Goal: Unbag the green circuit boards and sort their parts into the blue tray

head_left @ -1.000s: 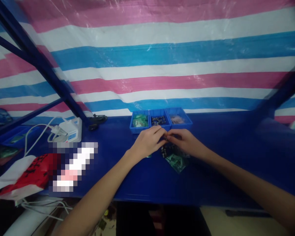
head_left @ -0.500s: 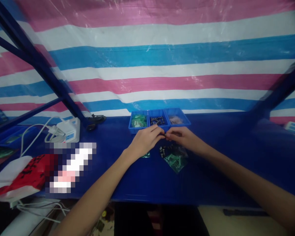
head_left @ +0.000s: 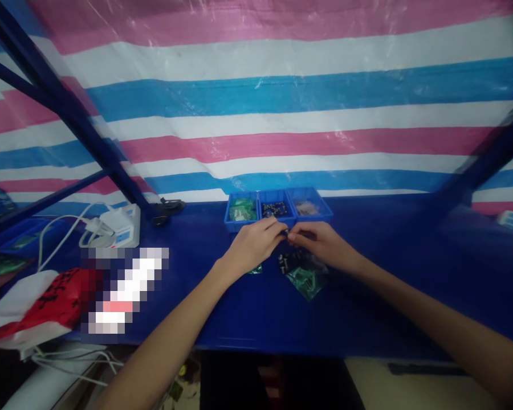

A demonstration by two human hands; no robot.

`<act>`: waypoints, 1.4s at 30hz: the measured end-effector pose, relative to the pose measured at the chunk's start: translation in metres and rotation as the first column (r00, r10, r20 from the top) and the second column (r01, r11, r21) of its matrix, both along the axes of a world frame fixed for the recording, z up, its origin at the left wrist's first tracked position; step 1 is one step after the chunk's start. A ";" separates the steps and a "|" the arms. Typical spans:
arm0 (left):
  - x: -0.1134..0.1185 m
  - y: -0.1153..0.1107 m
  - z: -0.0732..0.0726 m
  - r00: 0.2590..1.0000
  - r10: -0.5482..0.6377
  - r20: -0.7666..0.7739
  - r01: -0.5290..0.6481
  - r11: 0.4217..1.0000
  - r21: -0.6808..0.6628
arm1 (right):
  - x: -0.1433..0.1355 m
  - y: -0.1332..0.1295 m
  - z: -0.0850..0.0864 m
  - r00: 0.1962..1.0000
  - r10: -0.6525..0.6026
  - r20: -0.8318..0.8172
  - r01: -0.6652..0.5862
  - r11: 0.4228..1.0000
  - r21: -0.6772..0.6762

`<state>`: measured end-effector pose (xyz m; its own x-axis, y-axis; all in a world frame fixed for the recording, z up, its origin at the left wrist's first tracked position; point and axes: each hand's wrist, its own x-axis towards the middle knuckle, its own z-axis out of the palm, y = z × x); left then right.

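Observation:
Fingertip to fingertip, my left hand (head_left: 256, 242) and my right hand (head_left: 316, 239) pinch a small dark part (head_left: 286, 232) just in front of the blue bins. Its kind is too small to make out. Below the right hand, several small metal-and-black pieces (head_left: 283, 263) that look like screws lie beside a clear bag with green contents (head_left: 305, 282). The edge of another green packet (head_left: 256, 269) shows under the left wrist. Behind the hands stand a bin of green packets (head_left: 243, 209), a bin of small dark hardware (head_left: 275, 208) and a bin of pale pinkish pieces (head_left: 306, 207).
A white power strip (head_left: 128, 225) with plugs and cables sits at the left, near a black object (head_left: 170, 205). A red and white bag (head_left: 55, 302) lies at the front left. Dark blue frame posts (head_left: 64, 114) flank the blue table (head_left: 222, 333), with striped sheeting (head_left: 282, 97) behind.
Both hands stay in nearly the same place. The fingers have shifted slightly around the small part, and a little more of it shows between the fingertips.

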<state>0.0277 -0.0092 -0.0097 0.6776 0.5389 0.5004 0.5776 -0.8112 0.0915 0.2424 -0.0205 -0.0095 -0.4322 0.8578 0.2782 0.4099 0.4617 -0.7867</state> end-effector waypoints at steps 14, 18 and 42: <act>0.004 -0.003 0.005 0.999 -0.016 0.043 0.023 0.988 -0.153 | -0.003 -0.006 0.001 0.990 -0.139 0.020 0.129 0.958 0.257; 0.005 -0.003 0.009 0.995 -0.028 0.093 0.051 0.967 -0.248 | -0.001 -0.005 0.000 0.991 -0.112 0.069 0.085 0.946 0.314; -0.005 0.001 0.014 0.981 -0.079 0.179 0.118 0.968 -0.223 | -0.003 -0.006 -0.001 0.993 -0.073 0.089 0.044 0.957 0.287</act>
